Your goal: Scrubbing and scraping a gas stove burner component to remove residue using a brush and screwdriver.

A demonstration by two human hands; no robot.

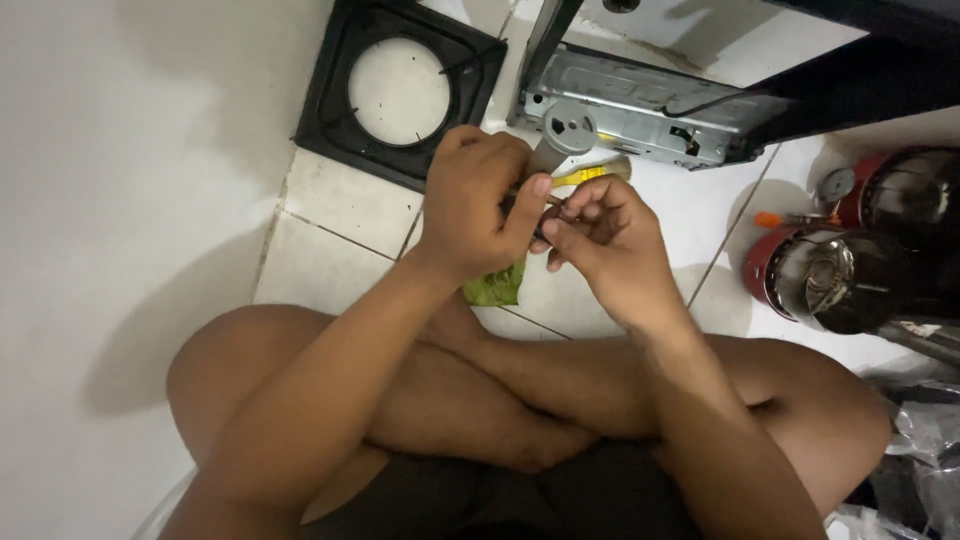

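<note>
White floor tiles [340,205] carry one black burner grate [400,90]. Left hand [475,205] grips one grey metal tube [560,140] over a green cloth [497,287]; right hand [605,245] pinches a small part, beside one open stove chassis [640,110] and two red canisters [830,275].

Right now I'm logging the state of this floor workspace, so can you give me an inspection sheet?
Surface: white tiled floor, person sits cross-legged on it.
Job's things: grey metal cylinder part, gripped by left hand; green cloth hangs below it.
Clutter: black square burner grate; opened metal stove chassis; yellow-handled tool; red gas canisters; plastic bags.
Hands: left shut on the cylinder; right hand pinches at something small beside it, too hidden to tell.
Cables: thin black wire on chassis.
Surroundings: white wall at left.
</note>
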